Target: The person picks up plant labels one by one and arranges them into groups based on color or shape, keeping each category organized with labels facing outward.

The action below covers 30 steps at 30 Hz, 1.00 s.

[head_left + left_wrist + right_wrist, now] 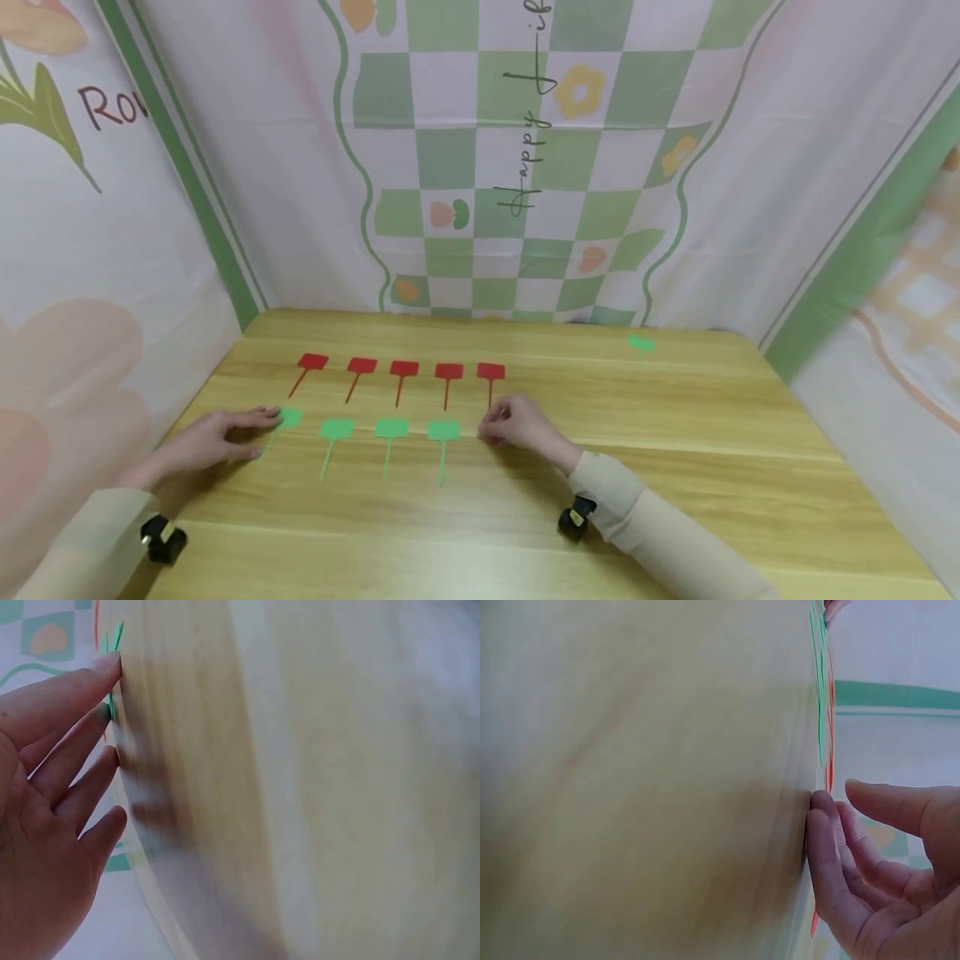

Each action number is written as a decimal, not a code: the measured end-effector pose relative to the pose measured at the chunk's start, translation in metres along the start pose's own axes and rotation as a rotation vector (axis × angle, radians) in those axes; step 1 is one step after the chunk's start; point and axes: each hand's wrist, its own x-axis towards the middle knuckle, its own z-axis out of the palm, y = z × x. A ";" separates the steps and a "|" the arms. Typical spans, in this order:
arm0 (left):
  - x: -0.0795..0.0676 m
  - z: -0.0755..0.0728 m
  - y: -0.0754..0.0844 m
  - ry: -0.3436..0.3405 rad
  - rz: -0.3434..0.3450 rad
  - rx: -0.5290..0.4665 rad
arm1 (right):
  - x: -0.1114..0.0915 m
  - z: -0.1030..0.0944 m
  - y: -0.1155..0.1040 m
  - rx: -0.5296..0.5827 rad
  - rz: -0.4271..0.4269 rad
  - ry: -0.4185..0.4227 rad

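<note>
Several red T-shaped plant labels (404,368) form a row on the table, with a row of green plant labels (392,428) nearer me. Their stems point toward me. My left hand (217,442) is at the leftmost green label (289,417), fingertips on its head and fingers extended; the left wrist view shows the thumb over the green edge. Beside the lower end of the rightmost red label's (491,372) stem, my right hand (521,427) rests its bent fingertips on the wood. In the right wrist view its thumb (885,804) stands apart from the fingers, and nothing shows between them.
A lone green label (641,343) lies at the far right of the wooden table (675,433). Printed cloth (510,158) hangs behind the table and along both sides. A small black camera (576,518) is strapped at each wrist.
</note>
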 end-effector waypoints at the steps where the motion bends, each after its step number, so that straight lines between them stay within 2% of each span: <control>1: 0.000 0.000 0.000 0.000 0.001 0.002 | -0.001 -0.003 0.002 -0.001 0.001 0.005; 5: 0.000 0.000 0.000 -0.001 0.004 0.019 | -0.006 -0.016 0.010 -0.022 0.007 0.036; 8: 0.000 0.000 0.000 -0.004 0.004 0.028 | -0.009 -0.027 0.017 -0.077 0.013 0.066; 22: 0.000 0.000 0.004 -0.006 0.006 -0.006 | -0.014 -0.091 0.057 -0.198 0.076 0.186; 30: 0.000 0.000 0.007 -0.003 0.002 -0.014 | -0.016 -0.121 0.073 -0.273 0.061 0.237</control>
